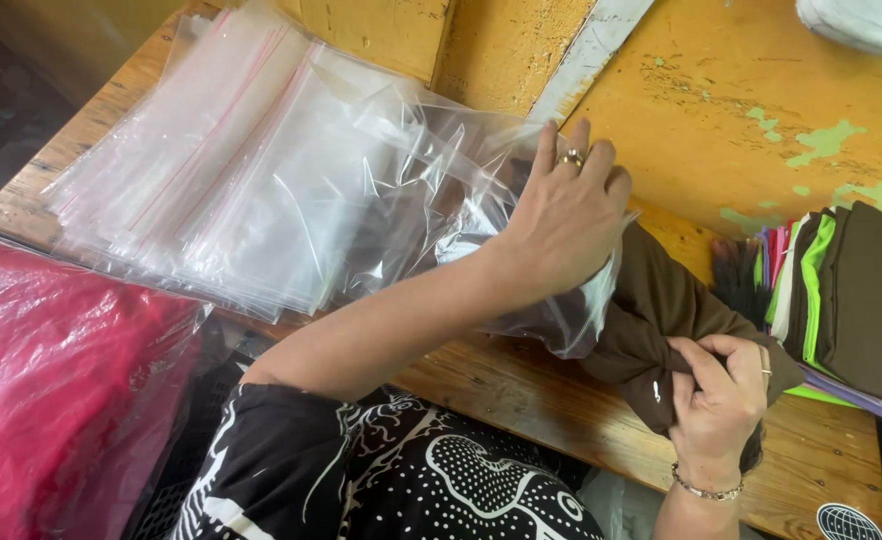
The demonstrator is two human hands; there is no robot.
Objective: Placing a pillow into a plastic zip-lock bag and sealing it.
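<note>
1. The left hand (566,215) lies flat, fingers spread and nearly straight, pressing on the mouth of a clear plastic bag (481,200); a ring sits on one finger. It pins the film down and does not close around it.
2. The right hand (721,395) is curled tight, thumb and fingers pinching the bunched end of a folded brown garment (661,310); a thin bracelet circles that wrist.
3. The brown garment lies near the worktop's near edge, toward its right end, its far part under the bag's film and the left hand. I cannot tell how far it sits inside the bag.
4. A stack of clear zip bags (221,170) with red seal lines fans over the worktop's left half and reaches its left corner; the open bag overlaps this stack, so the films crowd together just beside the left hand.
5. A pile of folded garments (851,300), brown on top with green, white and purple edges showing, stands at the worktop's right edge, just beside the right hand.
6. A red bundle in plastic wrap (51,390) sits below the worktop's left end.
7. The bare wooden worktop (521,395) shows along the near edge; a yellow wall (721,110) with flaking paint backs its far edge.
</note>
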